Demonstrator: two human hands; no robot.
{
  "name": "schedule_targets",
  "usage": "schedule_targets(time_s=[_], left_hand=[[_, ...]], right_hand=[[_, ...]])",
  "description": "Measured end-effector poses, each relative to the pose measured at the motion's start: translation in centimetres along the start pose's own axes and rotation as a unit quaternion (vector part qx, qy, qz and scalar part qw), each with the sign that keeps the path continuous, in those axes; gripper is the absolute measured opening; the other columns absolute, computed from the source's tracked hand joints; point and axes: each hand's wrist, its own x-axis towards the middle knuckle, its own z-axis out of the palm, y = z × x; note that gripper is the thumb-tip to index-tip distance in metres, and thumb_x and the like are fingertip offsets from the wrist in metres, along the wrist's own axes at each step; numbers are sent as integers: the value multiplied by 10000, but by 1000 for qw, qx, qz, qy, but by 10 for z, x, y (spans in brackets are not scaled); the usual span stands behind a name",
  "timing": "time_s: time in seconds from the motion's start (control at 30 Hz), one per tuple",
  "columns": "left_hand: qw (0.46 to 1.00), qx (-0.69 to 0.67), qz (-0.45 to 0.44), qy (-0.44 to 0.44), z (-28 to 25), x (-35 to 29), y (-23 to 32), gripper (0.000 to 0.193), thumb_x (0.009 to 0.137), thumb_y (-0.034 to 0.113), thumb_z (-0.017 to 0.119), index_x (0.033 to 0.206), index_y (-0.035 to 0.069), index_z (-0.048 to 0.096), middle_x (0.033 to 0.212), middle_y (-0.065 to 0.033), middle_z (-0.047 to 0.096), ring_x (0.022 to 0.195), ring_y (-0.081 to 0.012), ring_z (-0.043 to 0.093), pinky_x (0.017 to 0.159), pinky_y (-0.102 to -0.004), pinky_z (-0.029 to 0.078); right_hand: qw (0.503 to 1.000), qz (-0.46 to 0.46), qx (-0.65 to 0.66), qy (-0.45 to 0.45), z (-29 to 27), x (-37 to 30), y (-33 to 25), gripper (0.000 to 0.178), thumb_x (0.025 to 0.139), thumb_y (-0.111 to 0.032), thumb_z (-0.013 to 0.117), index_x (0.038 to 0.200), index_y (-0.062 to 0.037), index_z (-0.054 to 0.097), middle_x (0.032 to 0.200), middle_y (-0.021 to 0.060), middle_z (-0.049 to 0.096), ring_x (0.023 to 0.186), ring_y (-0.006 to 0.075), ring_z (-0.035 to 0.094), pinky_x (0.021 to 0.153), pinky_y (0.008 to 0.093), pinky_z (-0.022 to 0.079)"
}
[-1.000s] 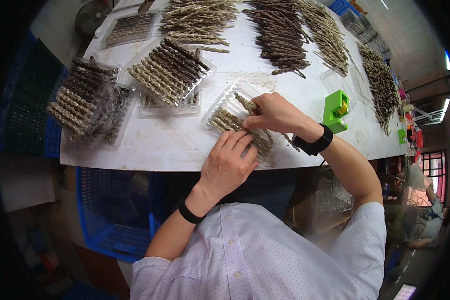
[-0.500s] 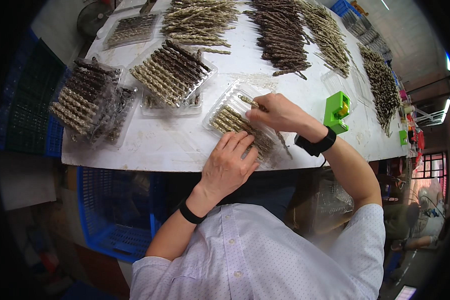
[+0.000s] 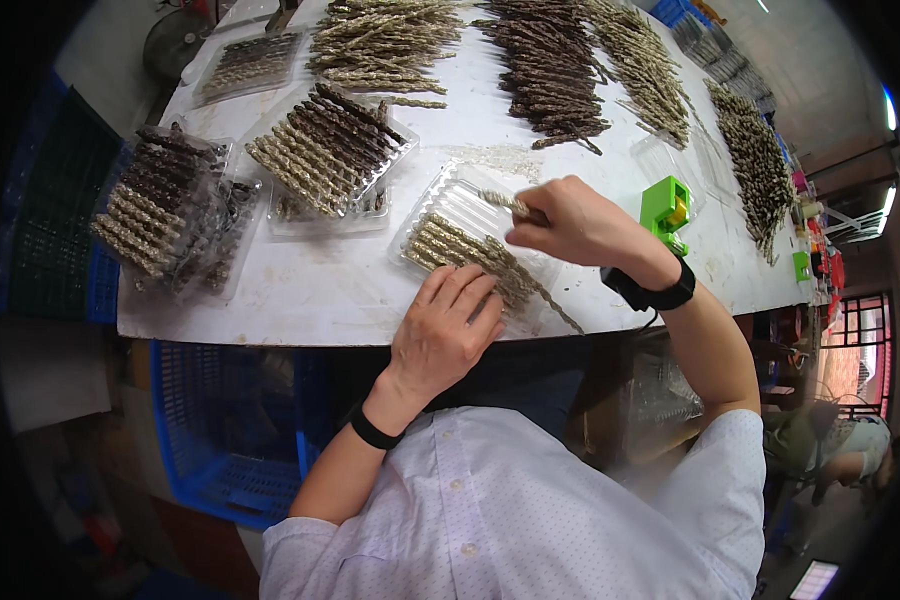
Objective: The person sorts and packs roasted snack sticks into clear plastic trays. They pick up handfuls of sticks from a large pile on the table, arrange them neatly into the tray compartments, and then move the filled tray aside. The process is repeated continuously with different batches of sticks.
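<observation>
A clear plastic tray (image 3: 457,187) lies near the table's front edge, with a row of pale twisted sticks (image 3: 454,247) in it. Over the near ends of these sticks rests my left hand (image 3: 442,335), its fingers slightly spread and bent. My right hand (image 3: 585,232) is closed around a twisted stick (image 3: 504,202) above the tray's right part; one end pokes out from the fingers. Another loose stick (image 3: 545,291) lies slanted across the row, its end sticking out past the tray toward the table edge.
Filled trays (image 3: 332,150) stand to the left, more of them stacked (image 3: 160,205) at the far left. Piles of pale (image 3: 385,40) and dark sticks (image 3: 545,75) lie at the back. A green tape dispenser (image 3: 664,212) sits right of my right hand. Below the table is a blue crate (image 3: 225,430).
My right hand has lifted slightly and moved right from the row, with the stick in it. The left hand stays on the sticks. The whole view has shifted a little.
</observation>
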Motion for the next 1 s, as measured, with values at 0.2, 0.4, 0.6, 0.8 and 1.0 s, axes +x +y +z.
schedule_targets(time_s=[0.2, 0.4, 0.6, 0.8, 1.0], left_hand=[[999, 22, 11, 44, 3, -5, 0, 279, 715, 129, 814, 968, 65, 717, 1086, -54, 653, 1080, -254, 595, 982, -433, 468], [997, 34, 10, 70, 3, -6, 0, 260, 686, 112, 830, 920, 74, 724, 978, -43, 634, 927, -254, 599, 831, -407, 494], [998, 12, 6, 66, 2, -4, 0, 274, 658, 105, 846, 898, 59, 720, 934, -49, 626, 867, -254, 604, 754, -393, 502], [996, -24, 6, 90, -2, -1, 2, 276, 674, 183, 848, 861, 49, 697, 916, -59, 622, 848, -277, 595, 765, -422, 488], [995, -41, 9, 92, -1, -2, -3, 296, 724, 260, 834, 795, 48, 640, 875, -71, 607, 827, -288, 588, 743, -423, 453]], right_hand=[[996, 7, -41, -77, 26, -15, 25, 302, 817, -273, 741, 788, 19, 666, 669, 207, 638, 648, 379, 647, 649, 439, 508], [997, -4, -38, -73, 29, -16, 25, 244, 808, -221, 710, 817, 22, 684, 672, 193, 652, 635, 353, 652, 642, 423, 512], [998, -9, 55, -6, 10, -13, 8, 233, 814, -196, 664, 798, 36, 669, 694, 232, 649, 672, 397, 653, 655, 448, 514], [973, 36, 224, 36, 25, -5, -12, 152, 892, -122, 672, 920, 27, 670, 682, -3, 582, 652, 50, 489, 585, 259, 414], [946, 40, 317, 49, 38, 8, -15, 138, 928, -115, 646, 931, 22, 663, 746, -11, 604, 684, 47, 508, 612, 241, 427]])
